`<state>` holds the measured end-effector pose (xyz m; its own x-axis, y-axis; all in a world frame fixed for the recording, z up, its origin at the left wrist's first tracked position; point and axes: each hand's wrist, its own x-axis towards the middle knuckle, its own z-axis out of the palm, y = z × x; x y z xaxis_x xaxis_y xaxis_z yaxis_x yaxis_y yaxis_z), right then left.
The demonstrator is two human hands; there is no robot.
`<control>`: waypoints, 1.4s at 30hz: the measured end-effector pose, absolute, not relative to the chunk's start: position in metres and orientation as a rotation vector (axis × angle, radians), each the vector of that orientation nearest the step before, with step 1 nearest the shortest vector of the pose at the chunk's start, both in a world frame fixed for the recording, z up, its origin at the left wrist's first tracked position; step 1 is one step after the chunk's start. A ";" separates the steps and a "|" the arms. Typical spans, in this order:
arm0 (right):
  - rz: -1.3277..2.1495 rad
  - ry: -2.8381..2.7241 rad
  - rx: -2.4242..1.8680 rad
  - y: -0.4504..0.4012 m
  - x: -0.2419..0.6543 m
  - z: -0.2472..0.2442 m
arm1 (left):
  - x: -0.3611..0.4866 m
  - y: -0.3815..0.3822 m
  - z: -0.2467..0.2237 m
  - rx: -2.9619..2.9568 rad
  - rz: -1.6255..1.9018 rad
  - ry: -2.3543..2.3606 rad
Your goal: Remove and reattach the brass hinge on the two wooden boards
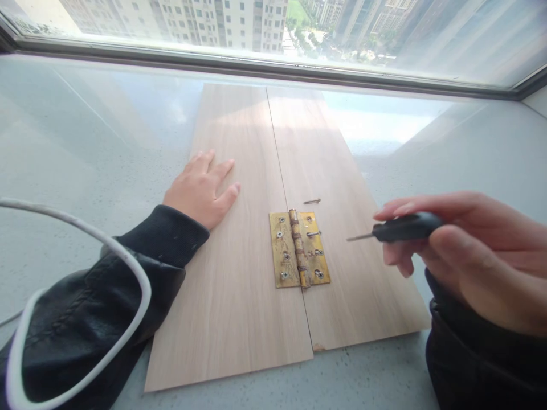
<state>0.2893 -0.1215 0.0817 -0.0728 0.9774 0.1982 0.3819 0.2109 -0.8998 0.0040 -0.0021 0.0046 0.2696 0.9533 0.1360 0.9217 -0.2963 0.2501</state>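
Note:
Two pale wooden boards lie side by side, the left board [231, 319] and the right board [363, 296], with a thin seam between them. A worn brass hinge [298, 249] spans the seam, with several screws in its leaves. One screw [314, 233] lies slanted on the right leaf, and a loose screw [311, 201] rests on the right board above the hinge. My left hand [203, 188] is spread flat on the left board. Right of the hinge, my right hand [461, 245] grips a black-handled screwdriver [405, 226], its thin tip pointing left, apart from the hinge.
A white cable [143, 307] loops over my left sleeve. The boards lie on a pale speckled sill [106, 148]. Behind them runs a dark window frame [256, 69], with tall buildings outside the glass.

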 end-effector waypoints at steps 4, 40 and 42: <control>0.913 -1.172 -1.158 -0.113 0.280 0.069 | 0.004 -0.003 0.006 2.392 0.364 1.800; 1.007 -1.103 -1.072 -0.111 0.262 0.054 | 0.004 -0.003 0.006 2.383 0.409 1.767; 0.937 -1.147 -1.066 -0.111 0.263 0.051 | 0.004 -0.003 0.006 2.382 0.403 1.769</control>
